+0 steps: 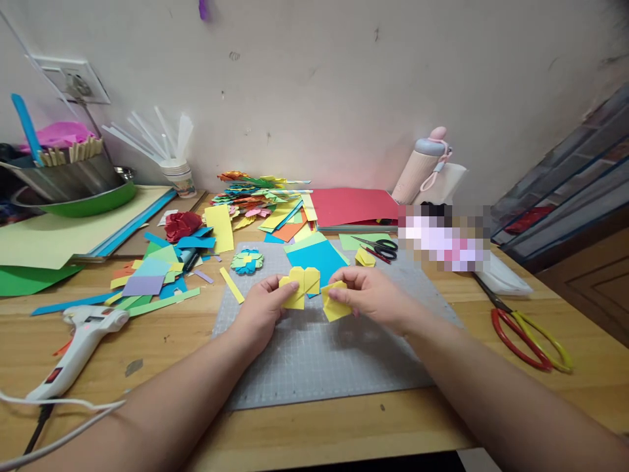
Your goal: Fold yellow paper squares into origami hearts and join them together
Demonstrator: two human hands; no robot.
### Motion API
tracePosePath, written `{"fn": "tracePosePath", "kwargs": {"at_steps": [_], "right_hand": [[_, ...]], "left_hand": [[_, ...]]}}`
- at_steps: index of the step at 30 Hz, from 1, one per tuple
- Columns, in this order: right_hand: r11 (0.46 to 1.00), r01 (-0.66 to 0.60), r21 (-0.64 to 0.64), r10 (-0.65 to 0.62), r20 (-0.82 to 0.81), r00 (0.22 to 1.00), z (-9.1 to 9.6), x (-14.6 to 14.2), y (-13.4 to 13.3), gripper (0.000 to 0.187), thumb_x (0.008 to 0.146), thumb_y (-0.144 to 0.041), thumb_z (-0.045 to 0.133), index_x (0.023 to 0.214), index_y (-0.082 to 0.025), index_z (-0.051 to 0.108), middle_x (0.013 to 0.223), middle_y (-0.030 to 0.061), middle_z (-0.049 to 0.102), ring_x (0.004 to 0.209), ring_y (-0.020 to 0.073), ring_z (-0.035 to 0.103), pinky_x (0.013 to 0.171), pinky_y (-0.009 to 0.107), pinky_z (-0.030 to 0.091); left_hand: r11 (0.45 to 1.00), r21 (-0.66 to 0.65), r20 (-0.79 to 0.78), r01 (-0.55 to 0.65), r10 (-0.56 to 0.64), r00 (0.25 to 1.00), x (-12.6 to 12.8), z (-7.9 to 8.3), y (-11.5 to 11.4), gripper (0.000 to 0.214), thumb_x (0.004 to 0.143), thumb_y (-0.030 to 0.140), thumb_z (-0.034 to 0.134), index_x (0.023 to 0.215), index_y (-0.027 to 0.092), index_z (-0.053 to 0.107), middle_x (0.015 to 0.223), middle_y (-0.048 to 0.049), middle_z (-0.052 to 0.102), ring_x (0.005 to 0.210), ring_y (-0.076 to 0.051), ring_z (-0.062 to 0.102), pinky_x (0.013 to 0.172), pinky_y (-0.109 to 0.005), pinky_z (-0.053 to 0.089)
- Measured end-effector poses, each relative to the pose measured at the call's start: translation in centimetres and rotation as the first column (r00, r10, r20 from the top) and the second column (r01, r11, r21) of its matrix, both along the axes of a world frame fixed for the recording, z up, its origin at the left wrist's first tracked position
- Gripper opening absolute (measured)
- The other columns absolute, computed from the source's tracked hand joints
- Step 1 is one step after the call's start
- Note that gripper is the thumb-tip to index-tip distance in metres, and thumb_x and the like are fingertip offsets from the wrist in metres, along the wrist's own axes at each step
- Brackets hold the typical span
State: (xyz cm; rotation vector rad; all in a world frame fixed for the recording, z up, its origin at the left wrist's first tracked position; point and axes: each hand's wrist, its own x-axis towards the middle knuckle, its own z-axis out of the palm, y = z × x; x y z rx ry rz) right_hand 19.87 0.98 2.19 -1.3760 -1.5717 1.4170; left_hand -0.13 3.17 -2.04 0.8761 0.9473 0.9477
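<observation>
Between thumb and fingers, my left hand (265, 307) pinches a folded yellow paper piece (305, 286) with a notched top edge. A second folded yellow paper piece (335, 309) is gripped by my right hand (371, 295), a small gap apart from the first. Both are held above the grey cutting mat (314, 367). Behind them lie blue paper sheets (314, 262). Another small folded yellow piece (364, 257) rests beyond my right hand, near black scissors (381, 248). A blue-green paper flower (247, 261) and a yellow strip (230, 285) lie left of my hands.
A white glue gun (81, 347) with its cable lies at left, by coloured paper scraps (147, 278). Red-and-yellow-handled scissors (528, 337) lie at right. Paper flowers (260, 196), a red sheet (351, 206), a cup of white sticks (179, 177) and a pink bottle (417, 174) stand or lie behind.
</observation>
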Motion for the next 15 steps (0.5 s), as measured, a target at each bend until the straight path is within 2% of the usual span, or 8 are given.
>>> {"fn": "tracePosePath", "kwargs": {"at_steps": [1, 3, 6, 10, 15], "right_hand": [[0.997, 0.066, -0.032, -0.069, -0.072, 0.995, -0.6, -0.8, -0.2, 0.026, 0.073, -0.043, 0.065, 0.078, -0.019, 0.056, 0.062, -0.003, 0.055, 0.051, 0.0106, 0.048, 0.046, 0.023, 0.035], [0.993, 0.113, -0.041, -0.117, -0.108, 0.987, -1.7, -1.8, -0.4, 0.028, 0.075, -0.046, 0.063, 0.081, -0.019, 0.054, 0.063, -0.0041, 0.053, 0.048, 0.0087, 0.045, 0.044, 0.021, 0.034], [0.992, 0.121, -0.045, -0.126, -0.132, 0.983, -2.8, -2.2, -0.6, 0.03, 0.078, -0.048, 0.059, 0.086, -0.019, 0.054, 0.061, -0.0057, 0.05, 0.044, 0.0073, 0.042, 0.04, 0.02, 0.03], [0.99, 0.131, -0.049, -0.137, -0.156, 0.978, -3.5, -2.0, -0.7, 0.031, 0.08, -0.049, 0.059, 0.08, -0.02, 0.049, 0.053, -0.0068, 0.05, 0.037, 0.007, 0.041, 0.037, 0.02, 0.028], [0.989, 0.148, -0.019, -0.149, -0.214, 0.965, -3.6, -2.0, -0.9, 0.035, 0.076, -0.05, 0.064, 0.072, -0.02, 0.046, 0.056, -0.0064, 0.051, 0.041, 0.0065, 0.042, 0.04, 0.02, 0.03]], "left_hand": [[1.0, 0.003, 0.008, -0.003, 0.003, 1.0, 0.0, 0.0, 0.0, 0.029, 0.065, 0.035, 0.077, 0.08, 0.014, 0.064, 0.073, -0.0025, 0.064, 0.063, -0.012, 0.056, 0.06, -0.023, 0.044], [1.0, 0.009, 0.017, -0.006, 0.006, 1.0, 0.0, -0.1, 0.0, 0.03, 0.065, 0.035, 0.077, 0.08, 0.014, 0.063, 0.072, -0.0021, 0.064, 0.064, -0.013, 0.057, 0.061, -0.024, 0.044], [1.0, 0.029, 0.018, -0.004, 0.004, 1.0, 0.1, 0.0, -0.1, 0.03, 0.065, 0.036, 0.077, 0.08, 0.014, 0.063, 0.072, -0.0014, 0.064, 0.064, -0.013, 0.057, 0.063, -0.024, 0.044], [0.998, 0.062, -0.008, -0.014, 0.015, 1.0, 0.1, 0.4, -0.2, 0.03, 0.064, 0.037, 0.077, 0.077, 0.015, 0.063, 0.07, 0.0001, 0.065, 0.062, -0.012, 0.056, 0.061, -0.022, 0.042], [0.997, 0.082, -0.043, 0.003, 0.0, 0.999, 0.1, 0.6, -0.3, 0.03, 0.061, 0.037, 0.079, 0.071, 0.015, 0.062, 0.064, 0.0019, 0.063, 0.058, -0.011, 0.055, 0.059, -0.022, 0.042]]}}
